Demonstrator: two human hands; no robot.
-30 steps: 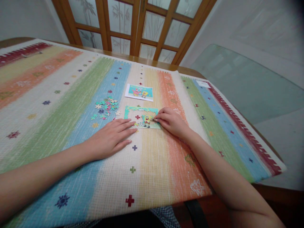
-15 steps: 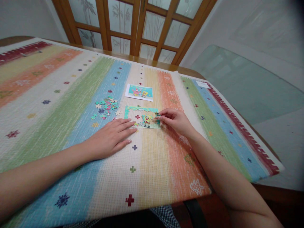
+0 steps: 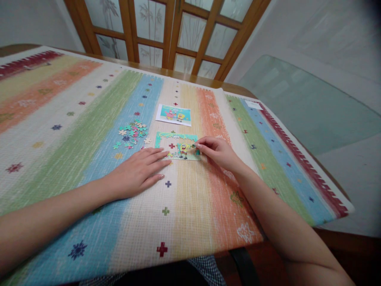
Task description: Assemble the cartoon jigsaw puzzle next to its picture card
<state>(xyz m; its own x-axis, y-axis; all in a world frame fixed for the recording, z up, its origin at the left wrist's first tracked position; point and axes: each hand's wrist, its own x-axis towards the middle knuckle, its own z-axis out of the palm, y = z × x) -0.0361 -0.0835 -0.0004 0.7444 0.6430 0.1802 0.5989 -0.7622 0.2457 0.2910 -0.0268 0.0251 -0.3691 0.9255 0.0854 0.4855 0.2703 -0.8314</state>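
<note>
A partly assembled jigsaw puzzle (image 3: 183, 150) lies on the striped tablecloth, its border joined around a gap and a yellow cartoon figure on its right side. My left hand (image 3: 133, 172) rests flat with fingers spread, the fingertips at the puzzle's lower left edge. At the right side of the puzzle, my right hand (image 3: 216, 150) pinches a small puzzle piece (image 3: 193, 146) between thumb and index finger, close to the surface; the fingers partly hide it. Behind the puzzle lies a printed reference picture (image 3: 173, 115) of cartoon figures.
Several loose puzzle pieces (image 3: 132, 133) are heaped left of the puzzle, beyond my left hand. The striped tablecloth (image 3: 190, 222) covers the table. A white label (image 3: 253, 105) lies near the far right edge. Wooden glazed doors (image 3: 166, 35) stand behind the table.
My right fingertips have shifted slightly left and up over the puzzle's right side, with the piece still pinched. My left hand stays where it was.
</note>
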